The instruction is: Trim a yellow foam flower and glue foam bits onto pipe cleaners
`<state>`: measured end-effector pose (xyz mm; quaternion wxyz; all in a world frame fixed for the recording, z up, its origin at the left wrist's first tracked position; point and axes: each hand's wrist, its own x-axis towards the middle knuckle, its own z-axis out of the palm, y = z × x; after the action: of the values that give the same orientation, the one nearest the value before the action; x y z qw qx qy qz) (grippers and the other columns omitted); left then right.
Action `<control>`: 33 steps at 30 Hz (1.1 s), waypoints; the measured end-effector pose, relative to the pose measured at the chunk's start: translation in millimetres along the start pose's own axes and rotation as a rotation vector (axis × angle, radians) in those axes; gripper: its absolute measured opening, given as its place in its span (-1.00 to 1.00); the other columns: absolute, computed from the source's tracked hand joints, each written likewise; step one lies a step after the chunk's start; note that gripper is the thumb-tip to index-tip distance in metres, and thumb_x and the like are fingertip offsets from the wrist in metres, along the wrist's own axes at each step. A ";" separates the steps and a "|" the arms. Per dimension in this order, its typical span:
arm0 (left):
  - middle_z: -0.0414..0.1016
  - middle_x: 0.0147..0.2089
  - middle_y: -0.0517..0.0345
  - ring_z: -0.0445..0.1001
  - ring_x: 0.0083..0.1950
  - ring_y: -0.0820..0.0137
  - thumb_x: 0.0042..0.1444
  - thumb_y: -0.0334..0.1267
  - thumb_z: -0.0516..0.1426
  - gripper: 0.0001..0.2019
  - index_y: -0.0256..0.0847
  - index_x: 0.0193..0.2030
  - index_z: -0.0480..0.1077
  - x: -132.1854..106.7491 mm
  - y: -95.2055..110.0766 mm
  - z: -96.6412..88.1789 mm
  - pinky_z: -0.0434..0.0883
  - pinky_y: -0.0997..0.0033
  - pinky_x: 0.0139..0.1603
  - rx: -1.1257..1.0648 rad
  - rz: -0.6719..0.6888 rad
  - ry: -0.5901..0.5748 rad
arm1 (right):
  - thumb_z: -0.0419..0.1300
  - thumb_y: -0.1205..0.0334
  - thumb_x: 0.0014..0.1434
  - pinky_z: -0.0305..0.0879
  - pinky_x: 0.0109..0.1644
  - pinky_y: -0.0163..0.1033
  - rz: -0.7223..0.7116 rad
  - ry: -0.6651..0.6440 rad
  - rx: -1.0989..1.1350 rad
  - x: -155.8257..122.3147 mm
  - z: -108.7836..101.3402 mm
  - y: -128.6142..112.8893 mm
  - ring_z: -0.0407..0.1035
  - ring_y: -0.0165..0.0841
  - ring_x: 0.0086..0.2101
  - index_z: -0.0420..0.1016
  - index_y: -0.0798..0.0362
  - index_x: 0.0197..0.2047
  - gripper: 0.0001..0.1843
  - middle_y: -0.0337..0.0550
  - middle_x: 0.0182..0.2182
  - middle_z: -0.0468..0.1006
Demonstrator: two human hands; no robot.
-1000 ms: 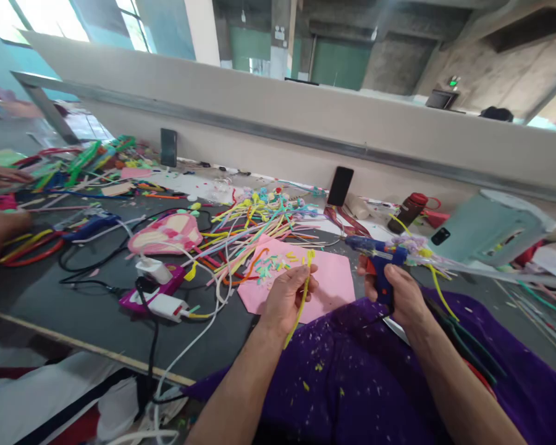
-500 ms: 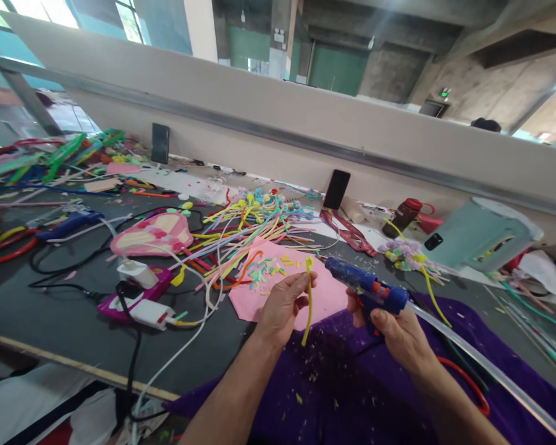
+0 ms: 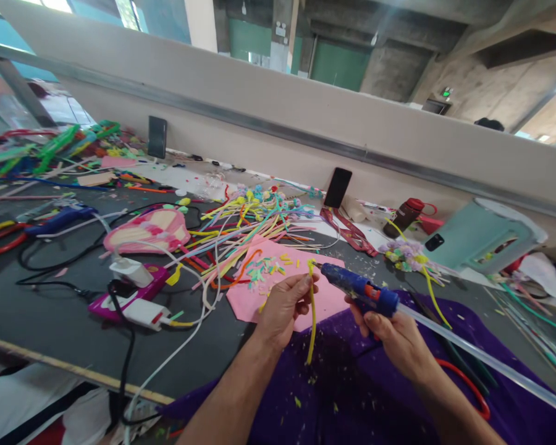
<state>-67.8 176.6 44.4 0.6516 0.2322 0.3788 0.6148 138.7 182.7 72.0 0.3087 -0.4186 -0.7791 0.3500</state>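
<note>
Between the thumb and fingers of my left hand [image 3: 285, 309] is a yellow pipe cleaner [image 3: 312, 334], its top bent into a small loop and its tail hanging down. My right hand [image 3: 393, 334] grips a blue hot glue gun [image 3: 359, 287] by the handle, with a long clear glue stick [image 3: 467, 349] running out of its back. The gun's nozzle is at the looped top of the pipe cleaner; whether it touches I cannot tell. Below both hands lies a pink sheet [image 3: 327, 303] strewn with short cut pieces [image 3: 264, 272] in yellow, green and white.
Bundled pipe cleaners [image 3: 241, 232] lie behind the sheet. At left are a magenta power strip [image 3: 155, 281] with cables, a pink fuzzy piece [image 3: 148, 232] and another blue glue gun [image 3: 62, 220]. A phone [image 3: 338, 187], brown bottle [image 3: 403, 216] and teal bin [image 3: 484, 235] stand along the back.
The glue gun has moved left, bringing its nozzle to the pipe cleaner's looped top. My left hand keeps its hold, and the pipe cleaner's tail hangs slightly lower.
</note>
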 end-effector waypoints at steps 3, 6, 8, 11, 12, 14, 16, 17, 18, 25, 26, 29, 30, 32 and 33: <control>0.40 -0.42 0.13 0.22 -0.52 0.62 -0.09 -0.13 0.30 -0.71 -0.29 -0.27 0.56 -0.2 0.5 0.3 0.10 0.62 -0.58 0.006 0.010 0.002 | -0.02 -0.10 0.23 0.06 -0.48 -0.30 0.014 0.009 -0.009 0.2 0.6 1.5 0.17 -0.40 -0.53 0.42 0.10 -0.46 -0.53 -0.21 -0.57 0.34; 0.40 -0.42 0.13 0.23 -0.52 0.63 -0.08 -0.14 0.30 -0.71 -0.29 -0.26 0.56 -0.3 0.8 0.2 0.10 0.63 -0.58 0.010 0.018 -0.001 | -0.01 -0.10 0.23 0.05 -0.47 -0.29 0.032 0.004 -0.007 0.0 1.1 2.8 0.16 -0.40 -0.53 0.43 0.11 -0.44 -0.53 -0.22 -0.58 0.30; 0.40 -0.41 0.14 0.23 -0.53 0.63 -0.07 -0.14 0.30 -0.71 -0.29 -0.25 0.56 -0.2 0.7 -0.1 0.11 0.63 -0.58 0.009 0.019 -0.004 | -0.01 -0.09 0.23 0.04 -0.48 -0.29 0.034 0.001 -0.011 -0.2 1.5 3.2 0.15 -0.40 -0.54 0.45 0.11 -0.40 -0.54 -0.24 -0.58 0.29; 0.40 -0.41 0.14 0.22 -0.53 0.64 -0.08 -0.14 0.30 -0.71 -0.28 -0.24 0.56 0.2 0.4 -0.8 0.11 0.62 -0.58 0.004 0.017 -0.001 | -0.02 -0.08 0.24 0.03 -0.48 -0.29 0.034 0.005 -0.023 -0.9 1.7 1.9 0.17 -0.39 -0.54 0.44 0.11 -0.41 -0.55 -0.23 -0.58 0.31; 0.40 -0.41 0.15 0.22 -0.54 0.64 -0.08 -0.14 0.30 -0.71 -0.28 -0.24 0.56 0.4 0.2 -1.0 0.11 0.62 -0.58 0.004 0.016 -0.001 | -0.02 -0.07 0.24 0.03 -0.47 -0.29 0.030 0.009 -0.031 -1.1 1.7 1.2 0.17 -0.39 -0.54 0.42 0.10 -0.45 -0.54 -0.23 -0.58 0.32; 0.41 -0.41 0.15 0.23 -0.53 0.63 -0.08 -0.14 0.30 -0.71 -0.27 -0.24 0.56 0.7 -0.2 -1.4 0.11 0.62 -0.58 0.008 0.014 -0.005 | -0.02 -0.07 0.24 0.03 -0.47 -0.29 0.019 0.019 -0.050 -1.4 1.7 -0.4 0.17 -0.40 -0.54 0.35 0.09 -0.53 -0.53 -0.22 -0.58 0.33; 0.41 -0.41 0.14 0.23 -0.53 0.63 -0.07 -0.14 0.30 -0.71 -0.27 -0.24 0.56 1.0 -0.7 -1.8 0.11 0.62 -0.58 0.012 0.017 -0.008 | -0.03 -0.08 0.24 0.02 -0.47 -0.29 0.012 0.028 -0.067 -1.3 1.7 -1.4 0.17 -0.40 -0.54 0.32 0.08 -0.56 -0.52 -0.22 -0.59 0.33; 0.41 -0.41 0.14 0.23 -0.53 0.63 -0.07 -0.14 0.30 -0.71 -0.27 -0.24 0.56 1.2 -0.9 -2.0 0.11 0.62 -0.58 0.014 0.021 -0.008 | -0.04 -0.08 0.24 0.02 -0.48 -0.30 0.008 0.032 -0.073 -1.2 1.7 -1.7 0.17 -0.40 -0.55 0.31 0.08 -0.56 -0.51 -0.22 -0.59 0.33; 0.41 -0.41 0.14 0.24 -0.53 0.63 -0.07 -0.14 0.30 -0.71 -0.27 -0.23 0.56 1.2 -1.1 -2.1 0.11 0.62 -0.58 0.017 0.025 -0.007 | -0.04 -0.08 0.24 0.02 -0.48 -0.30 0.004 0.033 -0.079 -0.9 1.8 -1.9 0.16 -0.40 -0.55 0.31 0.08 -0.56 -0.51 -0.23 -0.60 0.33; 0.42 -0.42 0.14 0.24 -0.53 0.63 -0.06 -0.14 0.29 -0.73 -0.26 -0.25 0.57 1.3 -1.0 -1.7 0.11 0.62 -0.58 0.031 0.033 -0.008 | -0.05 -0.04 0.26 0.01 -0.50 -0.32 0.002 0.017 -0.119 0.2 1.6 -3.3 0.13 -0.42 -0.55 0.27 0.06 -0.56 -0.54 -0.27 -0.60 0.27; 0.42 -0.42 0.14 0.24 -0.53 0.63 -0.07 -0.14 0.29 -0.73 -0.26 -0.25 0.57 1.2 -1.0 -1.7 0.11 0.62 -0.58 0.031 0.034 -0.007 | -0.05 -0.04 0.26 0.00 -0.50 -0.32 -0.001 0.018 -0.124 0.2 1.5 -3.5 0.12 -0.43 -0.56 0.26 0.06 -0.56 -0.54 -0.28 -0.61 0.26; 0.42 -0.42 0.14 0.23 -0.53 0.63 -0.07 -0.14 0.30 -0.73 -0.26 -0.26 0.57 1.0 -1.2 -1.8 0.11 0.61 -0.58 0.033 0.039 -0.004 | -0.05 -0.02 0.26 0.00 -0.50 -0.32 -0.015 0.013 -0.134 0.5 1.6 -3.9 0.11 -0.44 -0.56 0.25 0.06 -0.57 -0.55 -0.29 -0.61 0.24; 0.42 -0.42 0.14 0.23 -0.53 0.62 -0.08 -0.13 0.30 -0.73 -0.26 -0.27 0.57 1.0 -1.3 -2.0 0.11 0.61 -0.58 0.034 0.041 -0.003 | -0.05 -0.01 0.26 0.00 -0.51 -0.33 -0.020 0.010 -0.134 0.7 1.6 -4.0 0.10 -0.44 -0.56 0.25 0.06 -0.57 -0.55 -0.29 -0.61 0.23; 0.42 -0.42 0.14 0.23 -0.54 0.62 -0.08 -0.13 0.30 -0.73 -0.26 -0.27 0.57 1.1 -1.5 -2.2 0.10 0.61 -0.58 0.035 0.043 -0.001 | -0.05 0.00 0.27 0.00 -0.51 -0.33 -0.029 0.007 -0.132 1.4 1.9 -3.9 0.10 -0.44 -0.56 0.24 0.06 -0.57 -0.56 -0.29 -0.60 0.24; 0.42 -0.42 0.15 0.22 -0.54 0.62 -0.08 -0.12 0.30 -0.72 -0.26 -0.27 0.56 1.1 -1.6 -2.3 0.10 0.60 -0.58 0.036 0.043 0.001 | -0.06 0.01 0.27 0.01 -0.51 -0.33 -0.035 0.005 -0.131 1.8 2.0 -3.8 0.11 -0.44 -0.56 0.24 0.05 -0.57 -0.56 -0.29 -0.60 0.24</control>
<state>-68.6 177.1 41.6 0.6338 0.2518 0.3850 0.6218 134.7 182.1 74.2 0.2884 -0.4251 -0.8068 0.2919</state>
